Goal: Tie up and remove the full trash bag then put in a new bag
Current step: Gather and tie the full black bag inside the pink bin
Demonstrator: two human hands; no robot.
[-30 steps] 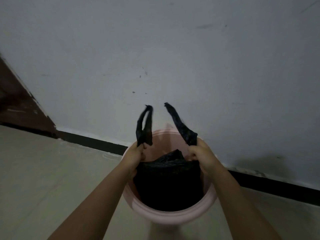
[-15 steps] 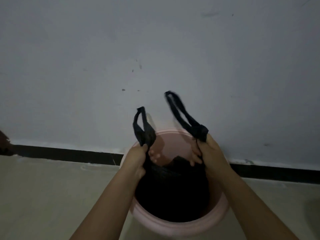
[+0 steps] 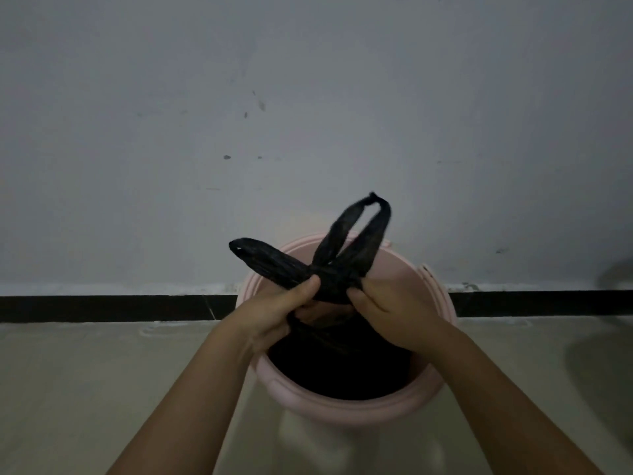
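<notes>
Grey wall, pink bin (image 3: pixel 342 411): knotting the trash bag (image 3: pixel 342 368).
Left hand (image 3: pixel 274 313) and right hand (image 3: pixel 387 311) pinch 2 crossed handles (image 3: pixel 330 269), fanning toward 10 and 1 o'clock.

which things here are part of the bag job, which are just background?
In the job:
- black trash bag, handle loops crossed
- pink bin holding it
- left hand and right hand, both pinching the crossing

Background:
- wall
- black baseboard
- floor
</notes>
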